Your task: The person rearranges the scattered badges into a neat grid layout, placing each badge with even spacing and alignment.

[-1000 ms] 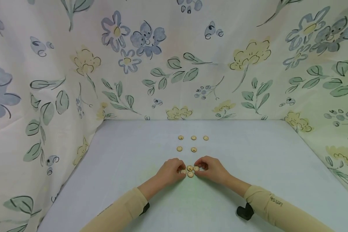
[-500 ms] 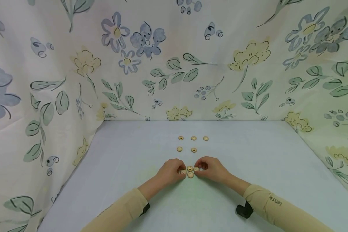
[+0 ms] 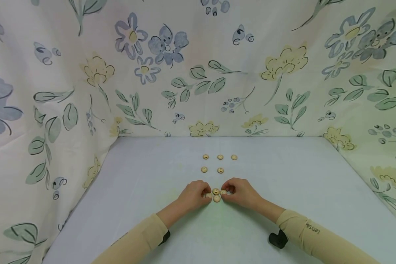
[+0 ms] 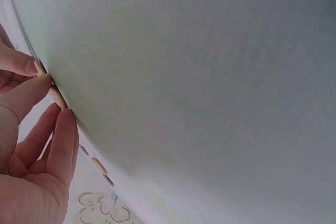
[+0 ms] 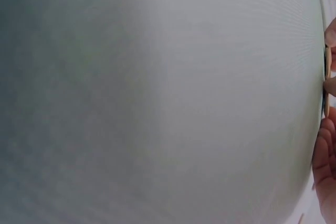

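My left hand (image 3: 194, 194) pinches a round pale-wood button (image 3: 208, 195) between thumb and fingers, low on the table. Opposite it, my right hand (image 3: 241, 192) pinches another wooden button (image 3: 223, 192) by its edges. Between the two hands lie an upper button (image 3: 216, 191) with a dark mark and a lower button (image 3: 216, 198), close against each other. In the left wrist view, the left thumb and fingertips span the edge of a thin button (image 4: 58, 98) on the table. The right wrist view catches only part of the fingers and a button edge (image 5: 328, 62) at the far right.
Beyond the hands, two buttons (image 3: 204, 169) (image 3: 220, 170) form a nearer row, and three more, including one at the right (image 3: 234, 157), form a farther row. A floral curtain (image 3: 198, 73) encloses the white table (image 3: 145, 168) at its back and sides.
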Tool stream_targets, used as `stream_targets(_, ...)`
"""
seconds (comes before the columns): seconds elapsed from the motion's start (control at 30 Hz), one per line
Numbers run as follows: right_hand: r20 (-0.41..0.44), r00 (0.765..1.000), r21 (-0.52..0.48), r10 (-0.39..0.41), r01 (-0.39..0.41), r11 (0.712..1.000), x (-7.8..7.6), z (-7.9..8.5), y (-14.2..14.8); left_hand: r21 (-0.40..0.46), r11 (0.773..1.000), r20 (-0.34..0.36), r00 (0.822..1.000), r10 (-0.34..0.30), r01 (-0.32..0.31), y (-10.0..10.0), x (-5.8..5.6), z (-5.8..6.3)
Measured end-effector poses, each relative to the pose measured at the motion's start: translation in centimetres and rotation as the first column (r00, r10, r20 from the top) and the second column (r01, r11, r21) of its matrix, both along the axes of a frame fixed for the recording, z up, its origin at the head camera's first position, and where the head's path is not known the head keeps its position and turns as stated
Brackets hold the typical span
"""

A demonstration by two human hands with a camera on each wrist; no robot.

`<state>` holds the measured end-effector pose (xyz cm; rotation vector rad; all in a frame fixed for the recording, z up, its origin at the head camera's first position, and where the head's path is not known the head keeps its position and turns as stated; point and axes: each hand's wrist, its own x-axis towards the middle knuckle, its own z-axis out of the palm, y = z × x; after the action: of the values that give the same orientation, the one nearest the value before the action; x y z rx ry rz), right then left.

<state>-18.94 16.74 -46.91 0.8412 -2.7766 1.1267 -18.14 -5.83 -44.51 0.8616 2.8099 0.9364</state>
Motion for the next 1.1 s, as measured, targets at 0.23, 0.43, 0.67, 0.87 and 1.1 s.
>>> stream_targets(0.23,-0.009,1.000,-0.012,-0.006,0.006,1.000,0.0,-0.1,0.0,0.001,1.000,0.006,1.000,0.005,-0.005,0.0,0.1,0.1)
stream_targets(0.43,-0.003,1.000,-0.022,-0.011,0.011,1.000,0.0,-0.1,0.3,-0.003,1.000,0.010,1.000,0.001,-0.001,0.0,0.1,0.1)
stream_targets(0.67,0.013,0.999,-0.014,-0.050,0.050,0.999,-0.6,0.3,0.8,-0.001,1.000,0.001,1.000,-0.001,0.001,0.0,0.1,0.1)
stream_targets(0.87,0.023,0.994,0.020,-0.111,0.111,0.994,-1.8,0.6,1.6,0.002,1.000,0.002,1.000,0.000,0.000,-0.1,0.1,-0.1)
stream_targets(1.1,0.055,0.976,0.068,-0.210,0.206,0.976,-3.7,0.7,2.7,0.006,1.000,0.010,1.000,-0.002,0.002,-0.1,0.1,-0.1)
